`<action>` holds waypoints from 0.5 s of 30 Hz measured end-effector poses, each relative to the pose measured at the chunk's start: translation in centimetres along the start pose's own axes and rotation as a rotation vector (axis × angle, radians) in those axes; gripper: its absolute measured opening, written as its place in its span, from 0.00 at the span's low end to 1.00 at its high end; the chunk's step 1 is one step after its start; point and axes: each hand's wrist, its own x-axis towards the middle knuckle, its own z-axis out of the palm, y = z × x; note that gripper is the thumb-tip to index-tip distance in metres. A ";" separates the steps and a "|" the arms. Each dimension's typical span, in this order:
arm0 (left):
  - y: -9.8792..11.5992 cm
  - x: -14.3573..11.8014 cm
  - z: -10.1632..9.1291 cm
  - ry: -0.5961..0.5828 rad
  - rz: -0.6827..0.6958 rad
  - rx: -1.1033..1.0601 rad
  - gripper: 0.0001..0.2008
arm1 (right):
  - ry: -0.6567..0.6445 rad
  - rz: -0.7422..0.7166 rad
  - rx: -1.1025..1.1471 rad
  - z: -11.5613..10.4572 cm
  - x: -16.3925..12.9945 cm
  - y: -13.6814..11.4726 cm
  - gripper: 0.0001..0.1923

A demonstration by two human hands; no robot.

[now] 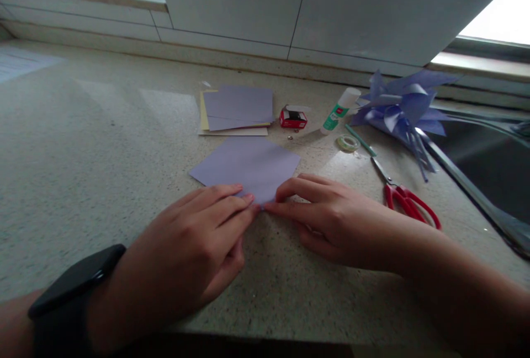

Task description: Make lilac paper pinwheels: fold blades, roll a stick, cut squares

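A sheet of purple paper (252,162) lies turned cornerwise on the counter in front of me. My left hand (199,242) has its fingers held together over the near left edge, the tips meeting at the near corner. From the other side, my right hand (327,209) grips that same corner, its index finger stretched along it and the other fingers bent. Both hands hide the near edge, so I cannot tell whether it is folded. Beyond the sheet rests a stack of purple and yellow paper (240,107).
Right of the stack are a small red box (293,118), a glue stick (340,111), a tape roll (348,143) and a green stick (361,140). Red-handled scissors (408,201) lie near my right forearm. A purple paper pinwheel-like bundle (406,104) sits beside the sink (492,165).
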 end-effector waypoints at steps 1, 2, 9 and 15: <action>0.0 0.0 0.0 0.001 -0.002 0.003 0.20 | 0.005 -0.007 -0.005 0.0 0.0 0.0 0.23; 0.1 0.1 -0.1 0.004 -0.005 0.006 0.20 | 0.010 -0.013 -0.007 0.0 0.0 0.0 0.23; 0.1 0.2 -0.1 0.004 0.002 0.035 0.20 | -0.010 -0.028 0.023 0.0 0.1 0.3 0.25; 0.1 0.1 0.1 0.011 -0.011 -0.001 0.20 | -0.001 0.010 0.034 0.1 0.2 0.0 0.25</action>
